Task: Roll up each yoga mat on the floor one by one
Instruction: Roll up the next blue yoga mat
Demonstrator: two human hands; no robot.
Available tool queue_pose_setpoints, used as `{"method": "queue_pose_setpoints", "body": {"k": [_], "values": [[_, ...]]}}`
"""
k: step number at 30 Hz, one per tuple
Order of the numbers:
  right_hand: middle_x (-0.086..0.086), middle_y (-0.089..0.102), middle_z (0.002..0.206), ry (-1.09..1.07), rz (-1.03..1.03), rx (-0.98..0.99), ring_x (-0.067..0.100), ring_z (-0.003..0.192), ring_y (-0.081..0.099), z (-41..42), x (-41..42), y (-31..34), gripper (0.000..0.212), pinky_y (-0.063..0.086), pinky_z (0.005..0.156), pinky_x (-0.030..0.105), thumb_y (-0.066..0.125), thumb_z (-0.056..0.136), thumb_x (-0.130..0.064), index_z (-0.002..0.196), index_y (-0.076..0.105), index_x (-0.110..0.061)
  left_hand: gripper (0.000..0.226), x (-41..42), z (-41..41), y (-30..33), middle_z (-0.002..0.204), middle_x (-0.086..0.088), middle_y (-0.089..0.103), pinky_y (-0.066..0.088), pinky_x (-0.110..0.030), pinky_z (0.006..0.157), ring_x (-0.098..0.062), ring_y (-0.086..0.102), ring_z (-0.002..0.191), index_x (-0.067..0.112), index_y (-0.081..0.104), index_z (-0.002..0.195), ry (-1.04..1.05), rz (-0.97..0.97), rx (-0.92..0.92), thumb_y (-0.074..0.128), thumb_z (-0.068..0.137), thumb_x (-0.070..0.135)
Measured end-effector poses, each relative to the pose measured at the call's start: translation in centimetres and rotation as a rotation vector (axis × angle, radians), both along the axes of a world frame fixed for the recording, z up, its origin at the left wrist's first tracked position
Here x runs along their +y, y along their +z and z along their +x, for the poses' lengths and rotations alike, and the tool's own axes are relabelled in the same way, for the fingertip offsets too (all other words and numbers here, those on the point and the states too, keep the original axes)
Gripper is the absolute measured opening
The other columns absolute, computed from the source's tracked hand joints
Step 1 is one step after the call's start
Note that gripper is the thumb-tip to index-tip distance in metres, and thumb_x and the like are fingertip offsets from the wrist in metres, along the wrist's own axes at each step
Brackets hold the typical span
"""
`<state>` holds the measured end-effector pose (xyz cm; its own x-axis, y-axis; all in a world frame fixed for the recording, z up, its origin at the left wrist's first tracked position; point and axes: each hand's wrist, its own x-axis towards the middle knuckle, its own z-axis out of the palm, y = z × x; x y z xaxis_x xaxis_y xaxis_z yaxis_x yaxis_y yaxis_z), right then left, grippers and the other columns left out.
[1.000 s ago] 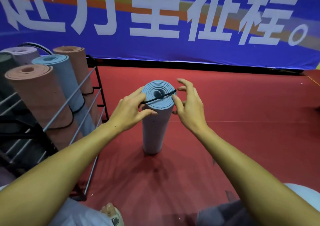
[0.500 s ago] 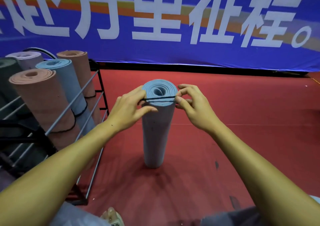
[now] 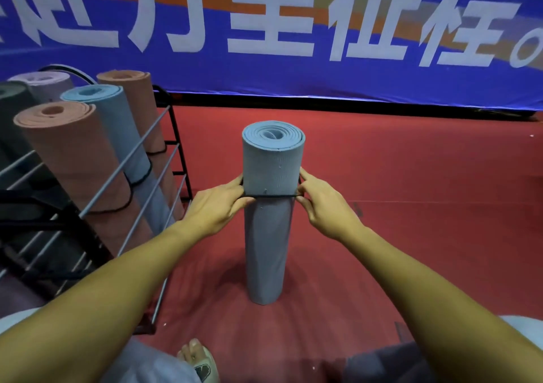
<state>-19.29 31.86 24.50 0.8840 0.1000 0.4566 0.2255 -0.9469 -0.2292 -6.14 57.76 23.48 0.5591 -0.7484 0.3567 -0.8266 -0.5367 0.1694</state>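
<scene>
Red floor (image 3: 411, 191), with a blue banner (image 3: 293, 83) carrying large white characters along the back edge. At left, a metal rack (image 3: 164, 159) holds several rolled mats leaning in it: two peach, one blue, one pale purple, one dark; the nearer ones wear black bands.

Task item: blue mat (image 3: 271, 200), fully rolled, standing upright on end on the floor, centre of view, apart from the rack.

Black band (image 3: 271, 197) encircles the roll roughly a third of the way down from the top. Left hand (image 3: 217, 209) pinches the band at the roll's left side; right hand (image 3: 321, 206) pinches it at the right side. Both grips are closed on the band, thumbs in front, fingers behind the roll. Judgement: pulling outward on both sides keeps the loop stretched wide enough to slide over the grippy foam, and standing the roll on end lets the band travel down without the mat unwinding.

Versus half a second earlier: the band lay across the top rim of the roll, hands level with the spiral end. Now the band and both hands have moved down the side, and the spiral end is uncovered.

Judgement: banding nearly done; racking likely follows.
</scene>
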Motion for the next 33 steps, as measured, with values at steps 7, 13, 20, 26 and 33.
{"method": "queue_pose_setpoints", "body": {"k": [7, 13, 20, 26, 33], "values": [[-0.015, 0.015, 0.173, -0.033, -0.072, 0.162, 0.032, 0.147, 0.039, 3.5, -1.5, -5.9, 0.01, 0.047, 0.109, 0.047, 0.047, 0.108, -0.025, 0.104, 0.055, -0.021, 0.045, 0.2, 2.2, -5.5, 0.164, 0.033, 0.026, 0.051, -0.044, 0.088, -0.024, 0.055, 0.135, 0.051, 0.038, 0.149, 0.06, 0.153, 0.211, 0.024, 0.108, 0.061], [-0.017, 0.051, 0.151, 0.023, 0.138, 0.335, 0.027, 0.124, 0.057, 3.1, -0.2, -12.6, 0.021, 0.049, 0.095, 0.042, 0.055, 0.104, -0.022, 0.093, 0.046, -0.038, 0.095, 1.1, 2.8, -12.1, 0.146, 0.017, 0.059, 0.052, -0.05, 0.097, -0.028, 0.06, 0.13, 0.048, 0.047, 0.141, 0.083, 0.169, 0.512, 0.005, 0.074, 0.101], [-0.011, 0.074, 0.112, -0.153, 0.84, 0.247, 0.002, 0.11, 0.069, 3.5, 0.3, -13.0, 0.022, 0.056, 0.101, 0.029, 0.079, 0.094, -0.022, 0.108, 0.062, -0.023, 0.047, -1.0, 4.2, -10.9, 0.109, 0.012, 0.074, 0.059, -0.038, 0.098, -0.008, 0.071, 0.11, 0.02, 0.057, 0.105, 0.054, -0.45, 0.832, 0.093, 0.078, 0.033], [-0.013, 0.052, 0.149, -0.18, 0.928, 0.325, 0.006, 0.122, 0.064, 3.5, 0.5, -14.6, 0.094, 0.058, 0.101, 0.038, 0.093, 0.076, -0.033, 0.154, 0.041, -0.028, 0.095, -2.1, 3.8, -11.1, 0.132, 0.011, 0.063, 0.058, -0.035, 0.096, -0.009, 0.069, 0.112, 0.036, 0.044, 0.14, 0.107, -0.491, 0.862, 0.102, 0.064, 0.029], [-0.012, 0.049, 0.154, -0.11, 0.912, 0.266, 0.001, 0.139, 0.05, 4.3, 2.3, -15.9, 0.096, 0.049, 0.111, 0.034, 0.091, 0.08, -0.032, 0.159, 0.036, -0.036, 0.121, -3.5, 2.8, -12.9, 0.144, 0.018, 0.058, 0.052, -0.032, 0.107, -0.002, 0.058, 0.131, 0.03, 0.036, 0.154, 0.107, -0.524, 0.953, 0.105, 0.055, 0.039]]}}
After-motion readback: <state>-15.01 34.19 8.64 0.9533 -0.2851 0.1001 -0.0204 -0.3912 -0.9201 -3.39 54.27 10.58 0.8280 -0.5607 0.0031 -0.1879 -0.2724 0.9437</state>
